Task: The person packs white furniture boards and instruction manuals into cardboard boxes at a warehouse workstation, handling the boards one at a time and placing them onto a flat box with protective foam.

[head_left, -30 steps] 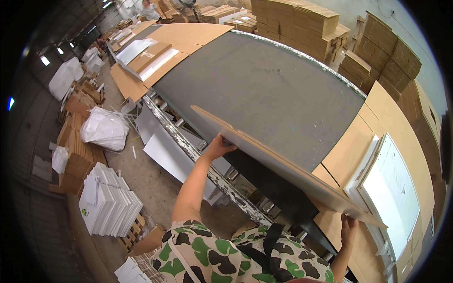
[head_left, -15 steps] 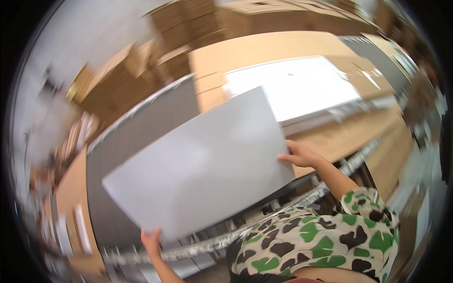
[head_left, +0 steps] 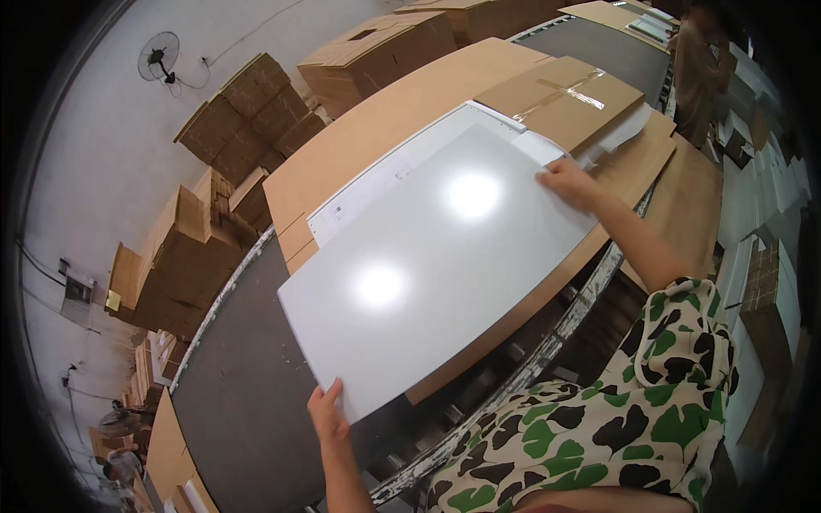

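A large pale grey, glossy panel (head_left: 428, 256) is held tilted between my two hands, with two bright light reflections on it. My left hand (head_left: 329, 415) is closed on its near left corner, thumb on top and fingers hidden beneath. At the far right end, my right hand (head_left: 569, 184) grips the short edge. Under the panel's far part lies a white panel (head_left: 363, 192) with small holes along its rim and a printed sheet on it. These rest on a flattened brown cardboard sheet (head_left: 368, 111), much of which the grey panel covers.
A dark conveyor belt (head_left: 235, 376) runs beneath, with a worn metal rail (head_left: 573, 316) nearest me. A taped carton (head_left: 569, 90) sits at the right of the white panel. Cardboard stacks (head_left: 184, 248) stand beyond the belt. Another person (head_left: 701, 68) stands at far right.
The grey panel has moved right and away from me, and now overlaps most of the white panel. Both hands moved with it, keeping their grip. My view has turned as well.
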`<state>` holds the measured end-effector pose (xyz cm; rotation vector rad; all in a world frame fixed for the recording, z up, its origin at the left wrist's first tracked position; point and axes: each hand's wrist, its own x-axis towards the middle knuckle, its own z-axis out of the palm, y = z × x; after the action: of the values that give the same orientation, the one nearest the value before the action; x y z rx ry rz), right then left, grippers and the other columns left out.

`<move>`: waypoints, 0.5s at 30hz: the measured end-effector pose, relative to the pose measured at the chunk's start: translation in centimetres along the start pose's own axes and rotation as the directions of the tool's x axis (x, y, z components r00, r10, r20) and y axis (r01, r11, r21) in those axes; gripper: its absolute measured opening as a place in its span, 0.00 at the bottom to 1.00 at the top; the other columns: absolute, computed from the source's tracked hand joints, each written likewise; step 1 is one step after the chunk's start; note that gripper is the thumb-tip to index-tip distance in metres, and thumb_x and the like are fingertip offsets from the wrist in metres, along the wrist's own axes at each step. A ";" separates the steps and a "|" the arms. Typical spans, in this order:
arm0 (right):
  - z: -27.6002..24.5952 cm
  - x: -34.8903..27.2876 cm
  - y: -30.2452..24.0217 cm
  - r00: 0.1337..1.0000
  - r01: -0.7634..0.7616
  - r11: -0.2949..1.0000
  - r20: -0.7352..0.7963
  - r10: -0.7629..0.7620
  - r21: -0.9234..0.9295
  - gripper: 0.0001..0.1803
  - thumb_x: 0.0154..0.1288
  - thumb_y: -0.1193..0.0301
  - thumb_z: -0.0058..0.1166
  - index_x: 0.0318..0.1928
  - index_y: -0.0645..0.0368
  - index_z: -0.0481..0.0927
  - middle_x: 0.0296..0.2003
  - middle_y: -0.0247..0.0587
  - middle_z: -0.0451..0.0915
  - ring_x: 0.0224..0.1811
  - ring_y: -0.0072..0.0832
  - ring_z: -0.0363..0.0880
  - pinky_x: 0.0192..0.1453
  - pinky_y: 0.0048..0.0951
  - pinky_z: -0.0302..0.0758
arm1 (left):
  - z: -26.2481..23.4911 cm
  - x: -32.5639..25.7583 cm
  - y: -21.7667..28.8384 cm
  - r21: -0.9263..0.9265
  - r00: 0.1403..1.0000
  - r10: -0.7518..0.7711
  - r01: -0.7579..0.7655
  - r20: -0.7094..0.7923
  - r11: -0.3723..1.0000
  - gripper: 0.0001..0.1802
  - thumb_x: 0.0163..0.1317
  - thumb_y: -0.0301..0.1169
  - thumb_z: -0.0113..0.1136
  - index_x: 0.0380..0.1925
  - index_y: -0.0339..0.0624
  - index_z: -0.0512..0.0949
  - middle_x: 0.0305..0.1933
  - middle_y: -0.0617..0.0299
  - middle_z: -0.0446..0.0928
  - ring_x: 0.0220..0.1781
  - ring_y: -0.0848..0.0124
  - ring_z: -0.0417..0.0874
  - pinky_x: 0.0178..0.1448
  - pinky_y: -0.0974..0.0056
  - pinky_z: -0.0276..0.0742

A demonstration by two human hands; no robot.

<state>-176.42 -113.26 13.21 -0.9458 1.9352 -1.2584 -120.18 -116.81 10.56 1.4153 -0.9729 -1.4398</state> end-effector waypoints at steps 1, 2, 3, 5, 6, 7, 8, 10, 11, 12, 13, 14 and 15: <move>-2.4 1.2 0.4 0.996 0.010 0.996 -0.085 -0.018 -0.093 0.15 0.56 0.64 0.55 0.28 0.67 0.78 0.22 0.37 0.76 0.22 0.23 0.71 0.27 0.27 0.70 | 2.9 1.4 -0.1 -0.029 1.000 -0.005 0.006 0.026 1.000 0.12 0.52 0.23 0.59 0.37 0.27 0.74 0.38 0.54 0.76 0.39 0.68 0.76 0.44 0.66 0.72; -4.3 3.5 1.5 0.990 0.045 0.990 -0.130 -0.063 -0.132 0.15 0.56 0.64 0.54 0.25 0.66 0.77 0.19 0.35 0.75 0.20 0.22 0.70 0.26 0.28 0.69 | 5.6 2.6 -0.3 -0.057 0.999 -0.008 0.010 0.040 0.998 0.12 0.53 0.23 0.59 0.37 0.28 0.74 0.38 0.55 0.76 0.40 0.68 0.76 0.44 0.66 0.72; -6.5 6.0 2.7 0.977 0.079 0.980 -0.179 -0.112 -0.182 0.16 0.56 0.63 0.54 0.22 0.66 0.77 0.16 0.34 0.73 0.18 0.22 0.68 0.24 0.28 0.67 | 8.6 3.8 -0.3 -0.087 0.997 -0.020 0.027 0.079 0.996 0.11 0.53 0.22 0.59 0.36 0.28 0.74 0.37 0.55 0.76 0.39 0.68 0.76 0.44 0.66 0.71; -10.8 10.8 4.9 0.956 0.109 0.944 -0.229 -0.185 -0.310 0.18 0.56 0.63 0.53 0.17 0.64 0.75 0.13 0.31 0.71 0.16 0.20 0.65 0.22 0.28 0.64 | 14.2 6.0 -0.5 -0.109 0.992 -0.028 0.042 0.127 0.993 0.09 0.53 0.22 0.59 0.34 0.29 0.74 0.35 0.57 0.76 0.37 0.69 0.76 0.43 0.66 0.71; -13.0 13.5 5.8 0.948 0.117 0.914 -0.231 -0.219 -0.389 0.20 0.57 0.62 0.53 0.16 0.64 0.73 0.12 0.31 0.70 0.15 0.19 0.63 0.21 0.28 0.63 | 16.9 7.2 -1.1 -0.112 0.991 -0.017 0.032 0.136 0.993 0.09 0.53 0.22 0.59 0.33 0.29 0.74 0.34 0.57 0.76 0.36 0.69 0.76 0.42 0.66 0.71; -14.6 15.9 6.6 0.941 0.119 0.881 -0.232 -0.247 -0.458 0.21 0.58 0.62 0.53 0.14 0.63 0.72 0.11 0.30 0.68 0.15 0.18 0.62 0.20 0.28 0.61 | 19.4 8.2 -1.1 -0.107 0.990 -0.008 0.023 0.143 0.994 0.08 0.52 0.22 0.59 0.32 0.29 0.74 0.33 0.58 0.75 0.36 0.69 0.76 0.41 0.67 0.72; -15.4 17.9 7.4 0.931 0.116 0.897 -0.269 -0.248 -0.427 0.21 0.57 0.61 0.53 0.14 0.63 0.72 0.11 0.30 0.68 0.15 0.18 0.62 0.20 0.28 0.61 | 21.6 8.9 -1.0 -0.098 0.991 -0.012 0.025 0.131 0.995 0.08 0.52 0.22 0.59 0.32 0.30 0.74 0.33 0.58 0.75 0.35 0.69 0.75 0.40 0.67 0.72; -16.9 21.5 8.1 0.906 0.117 0.923 -0.342 -0.251 -0.367 0.22 0.57 0.61 0.53 0.13 0.63 0.72 0.10 0.30 0.67 0.15 0.17 0.61 0.20 0.28 0.59 | 25.9 10.1 -1.0 -0.091 0.994 -0.019 0.029 0.108 0.995 0.07 0.52 0.21 0.59 0.31 0.30 0.74 0.32 0.59 0.75 0.33 0.70 0.75 0.39 0.67 0.72; -17.7 23.2 8.7 0.897 0.115 0.919 -0.358 -0.259 -0.377 0.22 0.57 0.61 0.53 0.13 0.63 0.72 0.10 0.30 0.66 0.15 0.18 0.61 0.20 0.28 0.59 | 27.7 10.9 -1.1 -0.090 0.994 -0.009 0.019 0.109 0.996 0.07 0.52 0.21 0.59 0.31 0.30 0.75 0.32 0.58 0.75 0.33 0.70 0.75 0.38 0.67 0.72; -18.3 24.7 9.4 0.889 0.111 0.916 -0.373 -0.265 -0.384 0.22 0.57 0.61 0.53 0.13 0.63 0.73 0.10 0.30 0.66 0.15 0.18 0.61 0.20 0.28 0.60 | 29.0 11.6 -1.3 -0.086 0.994 0.001 0.009 0.108 0.996 0.07 0.52 0.21 0.59 0.31 0.30 0.75 0.32 0.58 0.76 0.33 0.70 0.76 0.38 0.67 0.72; -18.7 26.2 10.1 0.881 0.108 0.914 -0.389 -0.271 -0.392 0.21 0.57 0.61 0.53 0.14 0.63 0.73 0.10 0.29 0.66 0.15 0.18 0.61 0.20 0.28 0.60 | 30.2 12.1 -1.4 -0.068 0.993 0.003 0.005 0.114 0.998 0.08 0.53 0.22 0.58 0.33 0.28 0.74 0.34 0.56 0.76 0.34 0.70 0.76 0.38 0.67 0.72; -19.7 28.1 11.5 0.882 0.099 0.924 -0.397 -0.254 -0.370 0.21 0.55 0.60 0.54 0.15 0.63 0.74 0.11 0.32 0.68 0.15 0.20 0.64 0.22 0.29 0.62 | 31.5 12.5 -1.2 -0.057 0.993 -0.001 0.007 0.116 0.998 0.09 0.53 0.22 0.58 0.34 0.28 0.74 0.34 0.56 0.76 0.34 0.70 0.76 0.39 0.66 0.72; -21.1 29.9 13.3 0.883 0.084 0.931 -0.407 -0.235 -0.355 0.20 0.54 0.60 0.55 0.16 0.64 0.76 0.12 0.35 0.71 0.16 0.21 0.67 0.23 0.30 0.65 | 32.8 12.8 -1.1 -0.048 0.992 -0.011 0.017 0.124 0.999 0.09 0.53 0.22 0.58 0.34 0.28 0.74 0.35 0.55 0.76 0.34 0.70 0.76 0.39 0.66 0.72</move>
<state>-212.64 -124.42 4.31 -1.0705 2.5318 -1.3614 -152.64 -130.04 7.02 1.3122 -0.9993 -1.5667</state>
